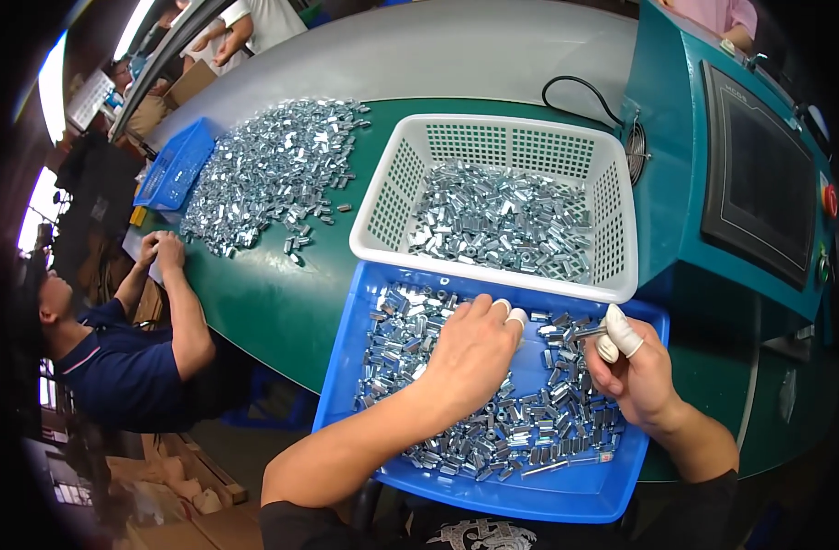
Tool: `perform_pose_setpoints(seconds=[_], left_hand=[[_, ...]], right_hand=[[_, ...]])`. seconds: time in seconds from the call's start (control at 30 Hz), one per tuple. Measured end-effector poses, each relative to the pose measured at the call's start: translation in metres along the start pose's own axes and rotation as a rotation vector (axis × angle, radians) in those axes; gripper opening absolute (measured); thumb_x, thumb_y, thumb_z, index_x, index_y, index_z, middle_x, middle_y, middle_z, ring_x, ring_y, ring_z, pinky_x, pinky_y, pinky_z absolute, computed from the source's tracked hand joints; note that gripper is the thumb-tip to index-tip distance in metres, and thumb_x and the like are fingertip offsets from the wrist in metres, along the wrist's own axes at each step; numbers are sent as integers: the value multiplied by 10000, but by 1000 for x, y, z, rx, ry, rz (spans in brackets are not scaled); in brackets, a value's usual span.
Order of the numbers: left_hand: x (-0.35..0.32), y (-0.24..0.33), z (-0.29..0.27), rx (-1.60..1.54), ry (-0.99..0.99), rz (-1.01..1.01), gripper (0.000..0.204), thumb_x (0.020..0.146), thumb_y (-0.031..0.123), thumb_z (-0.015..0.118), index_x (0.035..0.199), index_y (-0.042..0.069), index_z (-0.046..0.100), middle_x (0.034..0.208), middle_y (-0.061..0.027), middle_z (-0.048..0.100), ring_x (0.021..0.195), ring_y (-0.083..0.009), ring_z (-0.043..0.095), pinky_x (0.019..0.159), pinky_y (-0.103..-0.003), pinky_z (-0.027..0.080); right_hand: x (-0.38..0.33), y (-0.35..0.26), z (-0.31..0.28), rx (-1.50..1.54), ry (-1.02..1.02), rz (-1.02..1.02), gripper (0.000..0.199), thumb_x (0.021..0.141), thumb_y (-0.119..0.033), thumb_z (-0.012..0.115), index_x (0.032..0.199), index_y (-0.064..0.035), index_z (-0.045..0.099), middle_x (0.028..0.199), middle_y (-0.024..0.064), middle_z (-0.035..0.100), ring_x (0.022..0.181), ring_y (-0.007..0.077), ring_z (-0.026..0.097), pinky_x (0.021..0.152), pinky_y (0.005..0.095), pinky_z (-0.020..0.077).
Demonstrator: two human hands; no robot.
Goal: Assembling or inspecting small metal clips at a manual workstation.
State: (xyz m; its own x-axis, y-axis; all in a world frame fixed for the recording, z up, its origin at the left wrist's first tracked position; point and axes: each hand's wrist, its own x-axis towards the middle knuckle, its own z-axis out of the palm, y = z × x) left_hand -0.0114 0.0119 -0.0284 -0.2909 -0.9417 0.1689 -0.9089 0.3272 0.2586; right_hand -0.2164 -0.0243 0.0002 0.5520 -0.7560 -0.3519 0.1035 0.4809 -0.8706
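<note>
A blue tray (529,502) in front of me holds many small silvery hex coupling nuts (493,440). Over its middle, my left hand (474,357) is closed, its fingers curled downward and white finger cots on two of the tips. Whatever is in those fingers is hidden. At the tray's right side, my right hand (641,371) pinches a slim metal piece (588,333) between thumb and finger, both covered by white finger cots. Along the tray's near side lies a thin clear rod-like tool (566,465) with a reddish end.
Behind the tray stands a white perforated basket (373,229) of similar nuts. A large pile of nuts (273,174) and a blue bin (176,165) are at the far left, near a seated co-worker (135,339). On the right is a teal machine (671,183) with a dark screen.
</note>
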Motion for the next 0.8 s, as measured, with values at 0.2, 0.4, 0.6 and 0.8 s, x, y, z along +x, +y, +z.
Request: perform_pose_setpoints(seconds=[0.2,0.4,0.6,0.8], left_hand=[[0,5,-3,-408,116,2,210,823,103,609,1008,6,584,748,-118,570,773,-308,544,682,-380,448],[6,12,-29,-1118,-19,-429,195,840,98,654,996,1,590,852,-42,624,736,-107,586,656,-252,473],[-1,23,-23,-1296,61,-282,210,824,50,669,1016,-5,607,931,-49,636,851,-86,600,749,-222,494],[-2,25,-26,-1273,-40,-359,212,829,41,658,1030,-13,622,951,-65,642,859,-99,611,746,-239,506]], right_hand=[[2,4,-2,-42,-20,-56,434,977,-390,345,705,-72,458,504,26,438,371,65,296,365,216,256],[1,7,-2,-108,47,-123,428,975,-389,349,700,-78,455,507,21,441,377,60,298,372,212,256],[-2,8,3,-235,116,-198,411,979,-363,358,697,-83,466,521,17,461,390,46,304,380,201,258],[-4,10,4,-313,65,-248,388,982,-338,372,720,-76,486,545,28,502,404,43,340,387,192,267]])
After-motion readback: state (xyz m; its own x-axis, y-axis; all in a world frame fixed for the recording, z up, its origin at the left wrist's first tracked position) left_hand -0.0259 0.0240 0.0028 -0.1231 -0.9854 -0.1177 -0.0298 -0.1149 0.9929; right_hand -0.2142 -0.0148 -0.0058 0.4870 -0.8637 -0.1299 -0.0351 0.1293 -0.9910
